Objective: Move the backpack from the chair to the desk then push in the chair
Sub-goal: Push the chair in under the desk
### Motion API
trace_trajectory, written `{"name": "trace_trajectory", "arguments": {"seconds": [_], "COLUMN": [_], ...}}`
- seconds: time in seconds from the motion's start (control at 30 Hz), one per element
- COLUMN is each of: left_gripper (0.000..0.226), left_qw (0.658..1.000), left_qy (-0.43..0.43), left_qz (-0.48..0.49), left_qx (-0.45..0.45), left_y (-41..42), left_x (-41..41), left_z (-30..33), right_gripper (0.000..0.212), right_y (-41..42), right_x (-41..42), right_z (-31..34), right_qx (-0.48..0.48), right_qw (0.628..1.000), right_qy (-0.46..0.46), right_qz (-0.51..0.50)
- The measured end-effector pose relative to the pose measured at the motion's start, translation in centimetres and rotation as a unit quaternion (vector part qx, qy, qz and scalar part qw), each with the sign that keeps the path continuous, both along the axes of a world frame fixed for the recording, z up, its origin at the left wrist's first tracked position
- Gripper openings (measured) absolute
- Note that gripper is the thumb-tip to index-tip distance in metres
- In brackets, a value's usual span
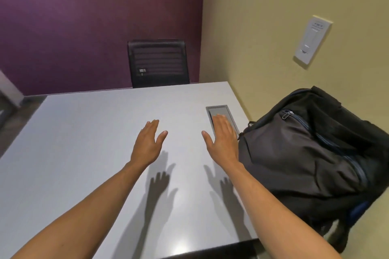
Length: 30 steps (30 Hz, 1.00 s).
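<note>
A dark grey and black backpack (311, 153) lies tilted at the right edge of the pale grey desk (84, 143), partly hanging past the edge, against the yellow wall. My left hand (147, 145) and my right hand (223, 139) hover flat above the desk's middle, palms down, fingers apart, holding nothing. My right hand is just left of the backpack and does not touch it. A black chair (157, 63) stands at the desk's far side, its backrest showing above the desk edge; its seat is hidden.
A grey cable hatch (219, 110) is set into the desk under my right fingertips. A purple wall is behind the chair. A white wall plate (312, 42) is mounted on the yellow wall at right. Floor shows at the far left.
</note>
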<state>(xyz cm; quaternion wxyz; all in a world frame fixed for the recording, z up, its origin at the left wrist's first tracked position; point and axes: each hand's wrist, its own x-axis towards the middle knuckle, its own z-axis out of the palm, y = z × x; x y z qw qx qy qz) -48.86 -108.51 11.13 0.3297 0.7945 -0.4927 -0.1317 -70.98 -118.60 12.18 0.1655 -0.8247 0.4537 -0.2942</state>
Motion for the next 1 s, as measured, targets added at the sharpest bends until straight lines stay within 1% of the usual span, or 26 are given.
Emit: {"name": "trace_trajectory", "arguments": {"seconds": [0.1, 0.33, 0.53, 0.63, 0.8, 0.9, 1.0], "left_gripper": [0.064, 0.066, 0.068, 0.069, 0.070, 0.071, 0.072], "left_qw": [0.999, 0.995, 0.993, 0.993, 0.992, 0.991, 0.991], "left_qy": [-0.020, -0.034, -0.046, -0.039, -0.070, -0.082, -0.076], "left_qz": [0.024, 0.089, 0.104, 0.101, 0.065, 0.045, 0.038], "left_qx": [0.015, 0.038, 0.046, 0.050, 0.078, 0.096, 0.100], "left_y": [3.2, 8.9, 12.9, 14.2, 16.3, 17.4, 18.4], "left_x": [0.9, 3.5, 6.4, 8.3, 10.7, 11.8, 12.3], "left_z": [-0.5, -1.4, -2.2, -2.2, -2.3, -2.8, -3.3], "right_gripper": [0.065, 0.067, 0.072, 0.073, 0.075, 0.076, 0.076], "right_y": [0.9, 3.6, 6.2, 7.5, 9.9, 11.4, 12.7], "right_x": [1.5, 4.3, 6.6, 7.7, 8.8, 9.5, 9.9], "right_z": [-0.5, -1.5, -2.4, -2.5, -3.4, -3.8, -4.2], "right_qx": [0.008, 0.020, 0.022, 0.016, 0.012, 0.018, 0.027], "right_qw": [0.999, 0.995, 0.992, 0.990, 0.985, 0.986, 0.985], "right_qy": [0.022, 0.057, 0.091, 0.110, 0.157, 0.160, 0.163], "right_qz": [0.033, 0.076, 0.087, 0.082, 0.066, 0.051, 0.048]}}
